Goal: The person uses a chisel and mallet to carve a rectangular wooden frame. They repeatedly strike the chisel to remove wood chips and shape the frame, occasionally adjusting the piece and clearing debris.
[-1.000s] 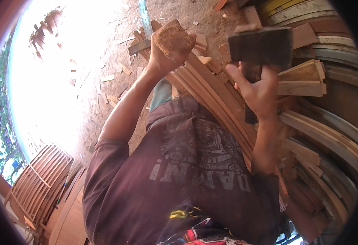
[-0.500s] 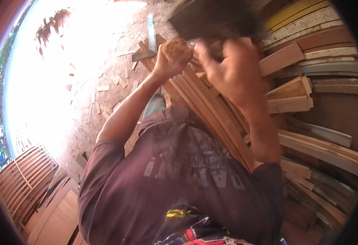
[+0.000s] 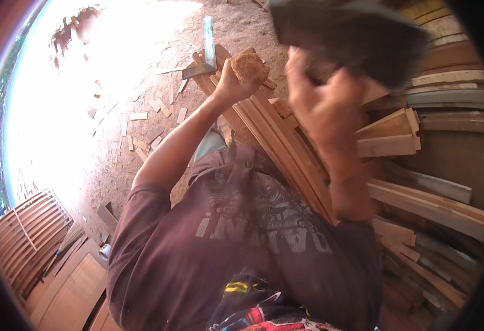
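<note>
Hands raised over stacked reddish-brown curved wooden slats (image 3: pixel 286 149): we see left hand (image 3: pixel 236 80) clenched on crumpled tan sanding pad (image 3: pixel 250 66), at ten o'clock from right hand (image 3: pixel 324 105), whose fingers grip blurred dark rectangular block (image 3: pixel 352 38).

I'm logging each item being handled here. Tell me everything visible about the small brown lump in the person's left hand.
The brown lump is a rough, roundish, orange-brown piece with a crumbly, fibrous-looking surface; its material is unclear. The left hand grips it from below and behind, arm stretched forward, so only its top and front show. It is held over the upper end of a stack of long curved wooden slats, near a pale metal square. Whether it touches the slats cannot be told.
</note>
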Demonstrator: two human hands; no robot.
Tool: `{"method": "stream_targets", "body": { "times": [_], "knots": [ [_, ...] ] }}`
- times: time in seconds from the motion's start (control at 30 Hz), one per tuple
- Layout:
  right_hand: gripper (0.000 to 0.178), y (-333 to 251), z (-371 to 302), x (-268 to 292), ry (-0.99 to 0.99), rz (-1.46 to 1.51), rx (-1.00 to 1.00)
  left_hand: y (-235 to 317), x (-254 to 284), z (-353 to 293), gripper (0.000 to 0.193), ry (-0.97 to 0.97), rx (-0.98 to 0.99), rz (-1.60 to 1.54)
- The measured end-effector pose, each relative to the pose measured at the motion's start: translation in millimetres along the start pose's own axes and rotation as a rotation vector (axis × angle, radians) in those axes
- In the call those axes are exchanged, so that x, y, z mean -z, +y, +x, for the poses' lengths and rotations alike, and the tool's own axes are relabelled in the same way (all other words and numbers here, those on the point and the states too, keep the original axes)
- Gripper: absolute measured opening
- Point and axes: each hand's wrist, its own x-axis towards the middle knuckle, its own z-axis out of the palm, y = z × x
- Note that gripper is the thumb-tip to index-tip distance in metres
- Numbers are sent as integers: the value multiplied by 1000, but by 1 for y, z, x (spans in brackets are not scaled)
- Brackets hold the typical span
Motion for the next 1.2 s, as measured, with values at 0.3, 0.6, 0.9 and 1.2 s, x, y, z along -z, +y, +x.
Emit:
{"method": "stream_targets", "body": {
  "times": [0.3, 0.6, 0.9, 1.2],
  "knots": [
    [25, 1, 15, 11, -50, 18, 66, 10, 7, 4, 25, 29, -49, 111],
    [27, 23, -4, -28, -409, 27, -151, 33, 3, -3, 27, 106, -122, 35],
    [16, 66, -112, -42, -197, 648, -800, -67, 95, -35, 71, 44, 537, 163],
    [20, 84, -176, -44, -149, 676, -1068, -132, 100, -37, 39, -230, 602, 420]
  ]
}}
